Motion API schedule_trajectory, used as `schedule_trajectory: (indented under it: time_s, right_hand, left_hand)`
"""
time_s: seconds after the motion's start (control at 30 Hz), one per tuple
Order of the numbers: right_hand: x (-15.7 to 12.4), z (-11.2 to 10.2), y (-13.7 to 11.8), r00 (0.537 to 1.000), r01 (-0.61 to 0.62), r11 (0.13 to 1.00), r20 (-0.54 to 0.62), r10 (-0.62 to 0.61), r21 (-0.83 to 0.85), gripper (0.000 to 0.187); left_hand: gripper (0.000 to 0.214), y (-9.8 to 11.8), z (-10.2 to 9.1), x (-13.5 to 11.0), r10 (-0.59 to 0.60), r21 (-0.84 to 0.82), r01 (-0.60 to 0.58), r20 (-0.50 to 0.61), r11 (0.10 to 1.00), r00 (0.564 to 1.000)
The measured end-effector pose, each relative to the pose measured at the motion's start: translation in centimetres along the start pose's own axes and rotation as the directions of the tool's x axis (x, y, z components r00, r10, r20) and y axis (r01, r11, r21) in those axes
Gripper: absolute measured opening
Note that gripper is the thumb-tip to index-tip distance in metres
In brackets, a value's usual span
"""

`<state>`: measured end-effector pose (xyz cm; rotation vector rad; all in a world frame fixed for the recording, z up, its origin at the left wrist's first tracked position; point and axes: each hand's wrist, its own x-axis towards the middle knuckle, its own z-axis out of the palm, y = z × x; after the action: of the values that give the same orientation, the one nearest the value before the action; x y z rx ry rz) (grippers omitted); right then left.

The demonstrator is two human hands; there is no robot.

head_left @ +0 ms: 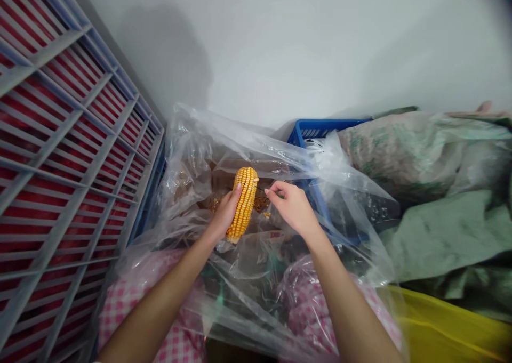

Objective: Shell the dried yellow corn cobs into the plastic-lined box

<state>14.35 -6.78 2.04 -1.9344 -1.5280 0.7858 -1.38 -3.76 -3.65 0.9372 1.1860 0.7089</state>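
My left hand (224, 214) is wrapped round a yellow corn cob (244, 202), holding it upright over a clear plastic sheet (208, 155). My right hand (291, 206) is closed in a pinch just right of the cob's top, holding a thin pointed tool (262, 190) whose tip touches the kernels. Loose kernels (262, 206) lie on the plastic behind the cob. My knees in pink checked cloth (128, 299) sit under the plastic.
A grey slatted crate (68, 155) with red contents stands at the left. A blue plastic crate (316, 131) lies behind my right hand. Green-printed sacks (432, 192) pile at the right, above a yellow bag (448, 325). A white wall is ahead.
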Motion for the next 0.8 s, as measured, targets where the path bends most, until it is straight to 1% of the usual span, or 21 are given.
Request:
schedule_trajectory:
  time_s: [0.1,0.2,0.27,0.33,0.4,0.5,0.63,0.8]
  right_hand:
    - [0.0,-0.4,0.1,0.999,-0.003,0.999,0.040,0.001,0.033,0.021]
    - [0.2,-0.9,0.5,0.994,-0.024,0.993,0.112,0.011,0.118,0.021]
    - [0.4,-1.2,0.8,0.985,-0.059,0.976,0.169,0.023,0.211,0.021]
    - [0.5,-1.5,1.0,0.975,-0.108,0.944,0.220,0.039,0.313,0.021]
    - [0.6,-1.7,1.0,0.968,-0.146,0.916,0.246,0.054,0.374,0.021]
    - [0.4,-1.9,0.8,0.970,-0.141,0.918,0.237,0.054,0.370,0.021]
    - [0.2,-2.2,0.6,0.973,-0.106,0.942,0.227,0.033,0.319,0.024]
    - [0.1,-2.3,0.8,0.973,-0.117,0.946,0.225,0.049,0.303,0.025]
  left_hand:
    - [0.057,0.1,-0.3,0.0,0.036,0.104,-0.037,0.009,0.994,0.999]
    - [0.056,0.4,-0.5,0.0,0.070,0.189,-0.076,0.035,0.979,0.997]
    - [0.056,0.6,-0.4,-0.1,0.062,0.179,-0.070,0.047,0.981,0.997]
    - [0.056,0.8,-0.2,-0.3,0.030,0.135,-0.037,0.050,0.990,0.998]
    - [0.056,0.8,0.0,-0.4,-0.005,0.084,0.000,0.059,0.996,0.998]
    - [0.055,0.8,0.2,-0.7,-0.045,0.024,0.043,0.074,0.999,0.996]
    - [0.054,0.9,0.2,-0.9,-0.056,0.034,0.054,0.066,0.998,0.996]
    - [0.050,1.1,0.2,-0.8,-0.068,0.012,0.067,0.071,0.998,0.995]
